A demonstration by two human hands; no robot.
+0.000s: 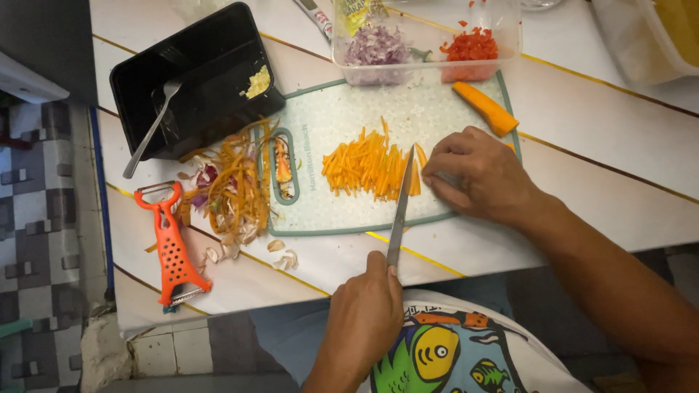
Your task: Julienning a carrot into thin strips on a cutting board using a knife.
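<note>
Your left hand [360, 320] has its grip closed around the handle of a knife [400, 211], the blade tip reaching the pile of carrot strips [364, 166] on the pale cutting board [328, 211]. Your right hand [480, 175] presses fingers down on the carrot slices beside the blade, grip narrow and flat. A carrot chunk [484, 108] lies at the board's far right corner. Toward the tabletop's left edge sit peelings [237, 185], an orange peeler [173, 251] and a black tray [193, 80] with a fork [151, 131]. A clear container [426, 40] stands beyond the board.
</note>
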